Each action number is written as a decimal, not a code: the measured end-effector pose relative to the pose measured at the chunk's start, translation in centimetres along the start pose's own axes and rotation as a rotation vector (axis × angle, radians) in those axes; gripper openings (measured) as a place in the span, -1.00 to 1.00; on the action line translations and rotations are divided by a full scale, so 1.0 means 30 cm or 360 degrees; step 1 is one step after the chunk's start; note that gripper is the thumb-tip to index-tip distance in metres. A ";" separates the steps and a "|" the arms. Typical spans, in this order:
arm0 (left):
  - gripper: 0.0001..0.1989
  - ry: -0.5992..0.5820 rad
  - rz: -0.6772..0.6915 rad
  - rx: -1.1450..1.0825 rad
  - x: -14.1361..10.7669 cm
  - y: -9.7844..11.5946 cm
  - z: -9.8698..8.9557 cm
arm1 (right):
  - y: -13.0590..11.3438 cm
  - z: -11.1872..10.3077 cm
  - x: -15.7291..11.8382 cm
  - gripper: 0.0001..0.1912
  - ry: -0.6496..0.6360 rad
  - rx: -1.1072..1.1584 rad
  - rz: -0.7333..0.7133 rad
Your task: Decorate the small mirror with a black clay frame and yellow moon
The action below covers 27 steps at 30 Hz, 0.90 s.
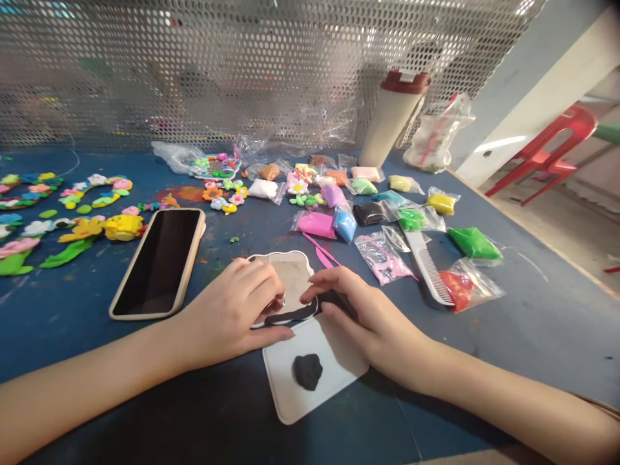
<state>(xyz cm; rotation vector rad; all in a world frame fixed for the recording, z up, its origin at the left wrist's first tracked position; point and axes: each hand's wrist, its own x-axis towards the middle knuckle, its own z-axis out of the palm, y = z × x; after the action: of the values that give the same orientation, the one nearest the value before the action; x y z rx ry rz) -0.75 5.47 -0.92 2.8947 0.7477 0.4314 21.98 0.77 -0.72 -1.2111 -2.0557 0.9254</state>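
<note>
Black clay strip (pixel 289 316) edges the white-rimmed panel (pixel 293 274); left hand (pixel 232 300) curled, right hand (pixel 371 316) half-spread.

Craft workspace: blue table (pixel 542 323), bagged coloured clay (pixel 316 225), clay flowers (pixel 84 229), perforated metal screen (pixel 194 77).

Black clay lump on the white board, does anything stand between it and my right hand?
Nothing visible: only bare white board lies between the black clay lump and your right hand.

Muted light, wide-angle stretch toward edges.
</note>
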 end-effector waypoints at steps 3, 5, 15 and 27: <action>-0.68 0.0012 0.0006 0.0039 -0.001 0.002 0.009 | 0.003 0.004 -0.007 -0.74 0.0005 -0.0018 0.0011; -0.67 0.0023 0.0020 0.0070 -0.003 0.001 0.011 | 0.002 0.004 -0.011 -0.74 0.0024 -0.0019 0.0014; -0.62 0.0015 0.0036 0.0200 0.042 0.023 0.008 | -0.007 0.006 0.004 -0.77 0.0023 -0.0162 -0.0078; -0.66 0.0060 0.0069 0.0207 0.040 0.021 0.007 | 0.000 0.014 0.047 -0.69 0.0057 -0.0482 -0.0260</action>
<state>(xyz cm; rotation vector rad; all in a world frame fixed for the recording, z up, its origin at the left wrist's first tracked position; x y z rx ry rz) 0.60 5.51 -0.70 3.0368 0.7465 0.4599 21.06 1.93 -0.78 -1.1762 -2.2845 0.5260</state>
